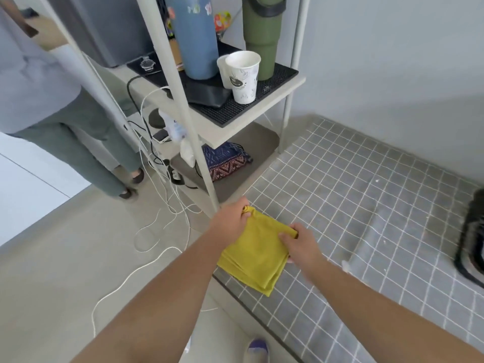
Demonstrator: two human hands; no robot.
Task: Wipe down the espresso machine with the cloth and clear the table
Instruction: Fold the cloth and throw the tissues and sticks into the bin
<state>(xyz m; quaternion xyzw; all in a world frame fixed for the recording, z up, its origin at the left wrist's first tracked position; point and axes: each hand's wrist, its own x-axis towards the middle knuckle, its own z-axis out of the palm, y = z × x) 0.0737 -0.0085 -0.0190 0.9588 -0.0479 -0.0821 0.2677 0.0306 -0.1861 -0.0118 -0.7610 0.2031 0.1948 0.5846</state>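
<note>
Where both hands pinch it, cloth (255, 255) overhangs table (366, 205) edge — floorward.

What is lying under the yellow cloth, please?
The yellow cloth rests on the grey tiled table, its corner overhanging the edge. Anything directly beneath its folds is covered.

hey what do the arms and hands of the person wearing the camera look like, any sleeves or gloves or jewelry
Both forearms are bare as far as the picture shows: no sleeves in view. The left hand and right hand wear no gloves, and no watch, bracelet or ring is visible.
</note>
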